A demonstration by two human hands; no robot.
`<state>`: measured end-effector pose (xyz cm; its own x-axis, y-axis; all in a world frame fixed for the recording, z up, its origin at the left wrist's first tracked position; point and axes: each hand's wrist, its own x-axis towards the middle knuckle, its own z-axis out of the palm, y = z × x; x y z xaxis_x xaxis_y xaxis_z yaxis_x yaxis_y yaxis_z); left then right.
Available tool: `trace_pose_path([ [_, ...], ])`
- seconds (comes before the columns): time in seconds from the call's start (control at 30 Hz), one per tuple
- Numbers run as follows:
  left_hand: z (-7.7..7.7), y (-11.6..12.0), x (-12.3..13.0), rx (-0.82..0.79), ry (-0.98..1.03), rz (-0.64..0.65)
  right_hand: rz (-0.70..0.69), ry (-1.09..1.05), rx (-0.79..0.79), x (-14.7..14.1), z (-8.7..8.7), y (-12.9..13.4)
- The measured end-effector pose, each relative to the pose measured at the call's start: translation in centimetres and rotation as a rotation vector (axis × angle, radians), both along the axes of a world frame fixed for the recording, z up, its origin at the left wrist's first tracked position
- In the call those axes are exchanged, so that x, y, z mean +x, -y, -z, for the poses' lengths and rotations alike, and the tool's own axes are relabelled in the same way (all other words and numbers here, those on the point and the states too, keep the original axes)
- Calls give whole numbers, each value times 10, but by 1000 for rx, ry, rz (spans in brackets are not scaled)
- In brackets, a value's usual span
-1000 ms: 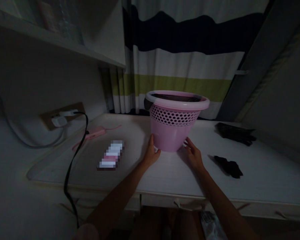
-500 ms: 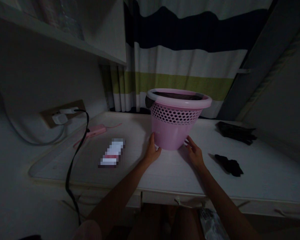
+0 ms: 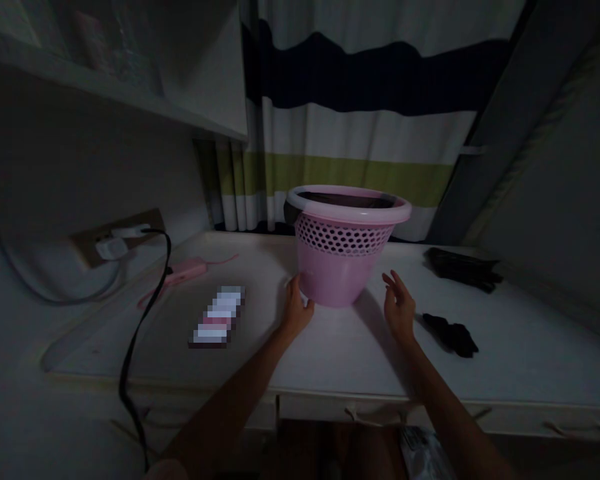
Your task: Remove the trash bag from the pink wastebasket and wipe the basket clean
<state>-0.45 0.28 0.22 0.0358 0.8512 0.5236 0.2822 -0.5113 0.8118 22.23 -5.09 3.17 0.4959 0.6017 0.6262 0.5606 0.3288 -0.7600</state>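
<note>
A pink plastic wastebasket (image 3: 337,273) stands upright on the white desk, with a band of holes under its wide rim. A dark bag (image 3: 347,199) lines its inside and pokes out under the rim at the left. My left hand (image 3: 295,310) is at the basket's lower left side, fingers apart; whether it touches the wall I cannot tell for sure. To the right of the basket, my right hand (image 3: 400,308) is raised off it with fingers loosely spread and nothing in them. Near that hand lies a crumpled black bag (image 3: 451,335).
Folded black bags (image 3: 463,268) lie at the desk's back right. On the left are a blurred phone (image 3: 217,317), a pink strapped device (image 3: 186,270) and a black cable (image 3: 139,333) from the wall socket (image 3: 117,240). A shelf (image 3: 180,120) overhangs the left; a striped curtain (image 3: 350,133) hangs behind.
My right hand has moved off the basket to the right. The left hand stays by the basket's lower left. The camera view has shifted slightly.
</note>
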Motion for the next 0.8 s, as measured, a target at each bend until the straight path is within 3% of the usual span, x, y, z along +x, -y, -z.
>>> trace_pose_path([
  [0.07, -5, 1, -2, 34, 33, -56, 73, 14, 133, 8, -29, 3],
  [0.17, -24, 1, -8, 145, 122, -185, 92, 85, 333, 19, -88, 8],
  [0.3, -77, -1, -16, 371, 189, -293, 4, 335, 342, 21, -170, 13],
  [0.4, -125, -1, -20, 532, 185, -344, -103, 559, 275, 19, -213, 9],
  [0.5, -167, -8, -21, 644, 147, -412, -136, 675, 207, 28, -238, -11],
  [0.6, -200, -32, -25, 573, 160, -365, -131, 693, 77, 50, -251, -46],
  [0.7, -223, -73, -33, 258, 305, -201, -183, 727, -54, 76, -259, -86],
  [0.8, -227, -118, -40, -82, 460, -56, -275, 822, -81, 89, -271, -120],
])
